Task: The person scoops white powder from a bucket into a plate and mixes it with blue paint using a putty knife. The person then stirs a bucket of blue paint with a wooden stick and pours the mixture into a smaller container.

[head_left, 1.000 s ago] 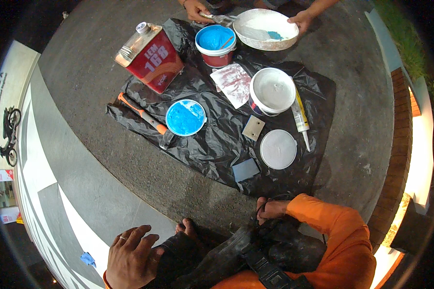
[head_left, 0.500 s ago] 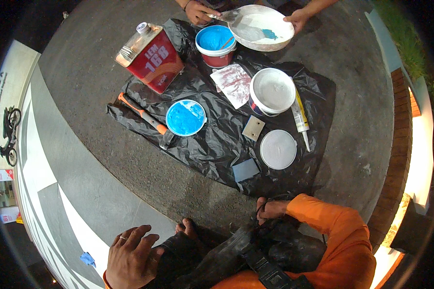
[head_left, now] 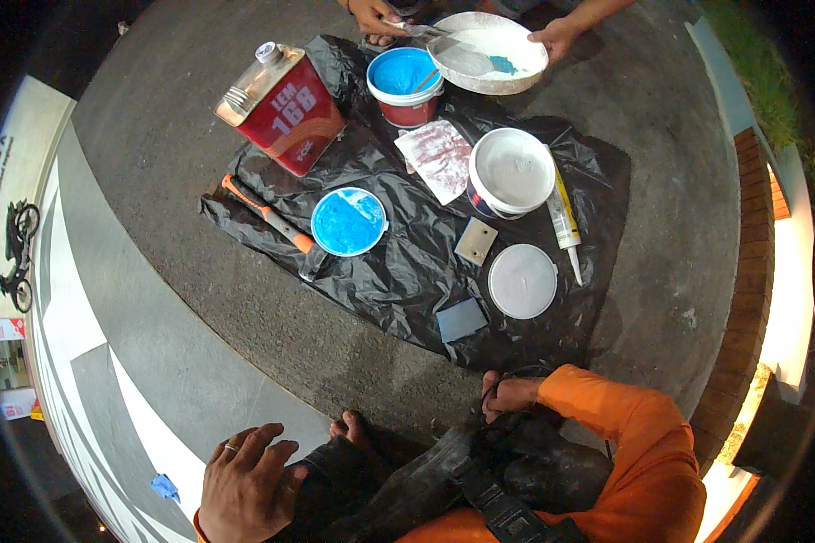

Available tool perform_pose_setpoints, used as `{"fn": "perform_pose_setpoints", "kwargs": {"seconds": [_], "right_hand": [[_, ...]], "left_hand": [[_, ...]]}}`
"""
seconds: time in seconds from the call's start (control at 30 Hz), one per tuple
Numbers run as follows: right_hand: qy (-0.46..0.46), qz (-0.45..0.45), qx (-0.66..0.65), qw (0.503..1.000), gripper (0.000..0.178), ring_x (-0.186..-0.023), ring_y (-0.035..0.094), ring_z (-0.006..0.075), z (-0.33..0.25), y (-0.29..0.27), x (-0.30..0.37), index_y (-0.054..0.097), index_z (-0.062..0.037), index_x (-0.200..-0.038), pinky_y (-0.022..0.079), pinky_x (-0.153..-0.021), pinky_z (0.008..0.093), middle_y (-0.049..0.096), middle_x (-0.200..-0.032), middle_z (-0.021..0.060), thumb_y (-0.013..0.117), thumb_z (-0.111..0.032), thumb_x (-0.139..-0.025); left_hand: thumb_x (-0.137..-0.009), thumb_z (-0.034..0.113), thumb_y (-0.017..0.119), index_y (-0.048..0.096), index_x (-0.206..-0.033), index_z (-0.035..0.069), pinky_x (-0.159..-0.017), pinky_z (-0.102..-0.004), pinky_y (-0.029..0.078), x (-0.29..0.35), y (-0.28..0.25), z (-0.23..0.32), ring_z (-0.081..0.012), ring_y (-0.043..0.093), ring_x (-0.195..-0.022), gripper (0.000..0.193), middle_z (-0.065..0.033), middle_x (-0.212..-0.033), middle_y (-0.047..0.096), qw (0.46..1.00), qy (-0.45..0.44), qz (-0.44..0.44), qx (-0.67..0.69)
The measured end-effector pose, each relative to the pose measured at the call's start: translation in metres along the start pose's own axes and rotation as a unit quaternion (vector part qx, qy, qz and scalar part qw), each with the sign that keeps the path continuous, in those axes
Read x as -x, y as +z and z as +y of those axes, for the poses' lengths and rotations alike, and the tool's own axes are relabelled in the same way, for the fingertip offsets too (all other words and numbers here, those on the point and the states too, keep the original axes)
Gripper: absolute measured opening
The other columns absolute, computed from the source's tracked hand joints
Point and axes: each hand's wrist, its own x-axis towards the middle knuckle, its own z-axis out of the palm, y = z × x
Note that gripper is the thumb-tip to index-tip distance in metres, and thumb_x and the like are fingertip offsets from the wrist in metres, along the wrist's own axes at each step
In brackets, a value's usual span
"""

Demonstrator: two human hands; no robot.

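My left hand (head_left: 252, 480), with a ring on one finger, hovers above my dark-trousered leg, fingers apart and a little bent, holding nothing. My right arm bends inward in an orange sleeve (head_left: 625, 425). At the cuff, my right hand (head_left: 519, 393) lies low by my foot, its fingers too unclear to read. Across from me a person's hand (head_left: 378, 16) works a putty knife (head_left: 423, 33) in a white bowl (head_left: 522, 83) of white and blue paste. That person's other hand (head_left: 558, 36) grips the bowl's rim.
Black plastic sheeting (head_left: 407, 299) bears a red can (head_left: 294, 118), a blue-paste bucket (head_left: 398, 107), a blue-smeared lid (head_left: 349, 222), a white tub (head_left: 511, 172), a sealant cartridge (head_left: 564, 213), an orange-handled hammer (head_left: 267, 213), a pale lid (head_left: 522, 281), a tan block (head_left: 475, 241) and a grey-blue square (head_left: 462, 320).
The bowl has shifted slightly left and up in the other person's hands, and the hand with the putty knife has moved a little. My own hands have stayed put.
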Motion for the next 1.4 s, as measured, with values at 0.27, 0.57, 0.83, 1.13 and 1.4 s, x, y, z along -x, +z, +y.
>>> {"fn": "perform_pose_setpoints", "kwargs": {"seconds": [0.27, 0.57, 0.83, 1.13, 1.4], "right_hand": [[0.062, 0.005, 0.035, 0.997, 0.063, -0.120, 0.061, 0.0388, -0.035, -0.014, 0.019, 0.069, 0.0019, -0.115, 0.046, -0.102, 0.0451, 0.067, -0.121, 0.0257, 0.043, -0.052, -0.094], [0.074, -0.014, 0.051, 0.996, 0.065, -0.120, 0.061, 0.0390, -0.012, -0.005, 0.005, 0.069, 0.0016, -0.117, 0.045, -0.103, 0.0455, 0.067, -0.122, 0.0263, 0.042, -0.053, -0.093], [0.039, -0.005, -0.003, 0.999, 0.063, -0.116, 0.064, 0.0379, -0.002, 0.001, 0.001, 0.072, 0.0002, -0.112, 0.047, -0.099, 0.0451, 0.070, -0.117, 0.0236, 0.041, -0.052, -0.095], [0.043, -0.021, -0.047, 0.998, 0.057, -0.112, 0.065, 0.0376, 0.018, 0.010, -0.017, 0.072, -0.0034, -0.111, 0.048, -0.097, 0.0458, 0.071, -0.114, 0.0213, 0.045, -0.051, -0.093], [0.009, -0.031, 0.027, 0.999, 0.039, -0.101, 0.066, 0.0293, -0.069, -0.032, 0.048, 0.074, -0.0142, -0.103, 0.048, -0.093, 0.0402, 0.073, -0.103, 0.0087, 0.041, -0.034, -0.096]], "left_hand": [[-0.084, 0.020, 0.071, 0.067, -0.104, 0.005, -0.091, -0.0486, 0.050, 0.003, 0.000, -0.001, -0.0409, 0.064, -0.108, 0.026, -0.0189, -0.121, 0.065, 1.000, -0.014, -0.003, 0.004], [-0.083, 0.019, 0.072, 0.067, -0.105, 0.005, -0.092, -0.0486, 0.049, 0.001, 0.000, 0.000, -0.0409, 0.064, -0.108, 0.026, -0.0186, -0.122, 0.065, 1.000, -0.010, -0.007, -0.003], [-0.083, 0.018, 0.072, 0.068, -0.104, 0.005, -0.091, -0.0483, 0.050, 0.000, 0.001, -0.001, -0.0404, 0.064, -0.108, 0.025, -0.0181, -0.121, 0.066, 1.000, -0.005, 0.003, 0.004], [-0.083, 0.018, 0.072, 0.067, -0.104, 0.005, -0.090, -0.0486, 0.050, 0.002, 0.001, -0.001, -0.0406, 0.064, -0.107, 0.025, -0.0183, -0.122, 0.065, 1.000, -0.006, 0.001, 0.004], [-0.084, 0.020, 0.070, 0.067, -0.104, 0.005, -0.090, -0.0491, 0.050, 0.004, -0.001, -0.001, -0.0412, 0.064, -0.107, 0.025, -0.0193, -0.122, 0.064, 1.000, -0.012, -0.004, 0.004]]}}
